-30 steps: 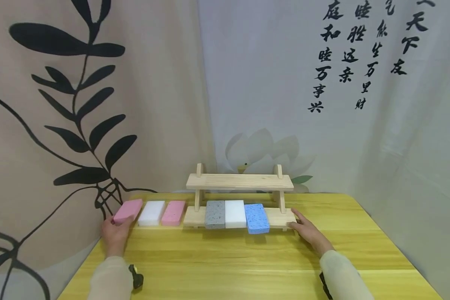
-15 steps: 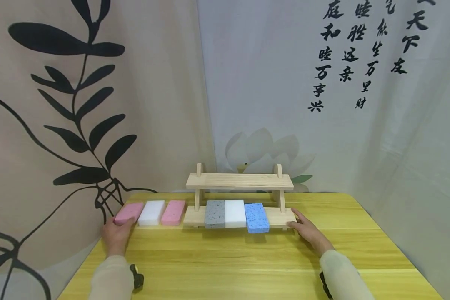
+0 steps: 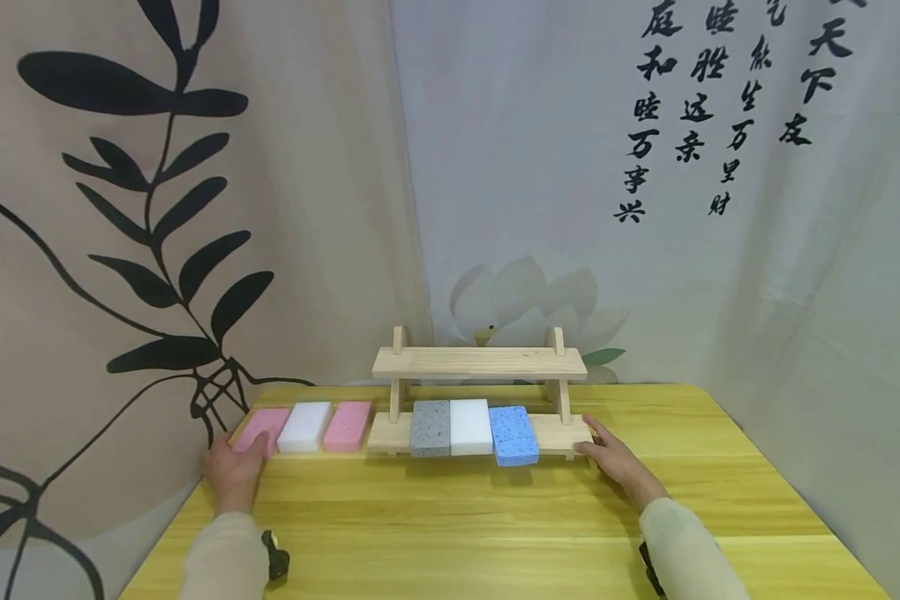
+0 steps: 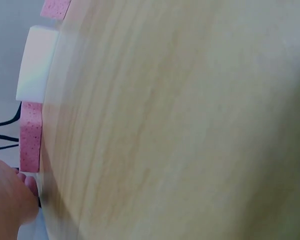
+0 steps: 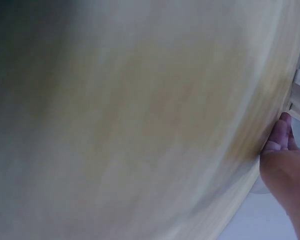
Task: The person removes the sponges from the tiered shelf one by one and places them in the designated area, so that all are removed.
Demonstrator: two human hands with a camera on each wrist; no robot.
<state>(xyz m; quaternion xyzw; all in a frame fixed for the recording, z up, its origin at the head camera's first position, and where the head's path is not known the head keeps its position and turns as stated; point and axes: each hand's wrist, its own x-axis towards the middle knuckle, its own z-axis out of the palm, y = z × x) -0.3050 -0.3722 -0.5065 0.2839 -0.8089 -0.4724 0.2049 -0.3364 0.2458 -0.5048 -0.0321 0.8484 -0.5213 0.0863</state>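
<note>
My left hand holds the near end of a pink sponge at the far left of the row, thumb on its right side. That sponge lies flat on the table; in the left wrist view the pink sponge shows its side above my curled fingers. Right of it lie a white sponge and a second pink sponge. My right hand grips the right end of a two-tier wooden rack. On its lower shelf sit a grey sponge, a white sponge and a blue sponge, slightly turned.
The yellow wood-grain table spreads in front of the rack. Behind it hangs a curtain printed with leaves and characters. The rack's upper shelf bears nothing. A dark strap device is on the left wrist.
The pink sponge at my left hand has gone from tilted up to flat on the table, and the left hand has shifted slightly with it. The right hand stays at the rack's end.
</note>
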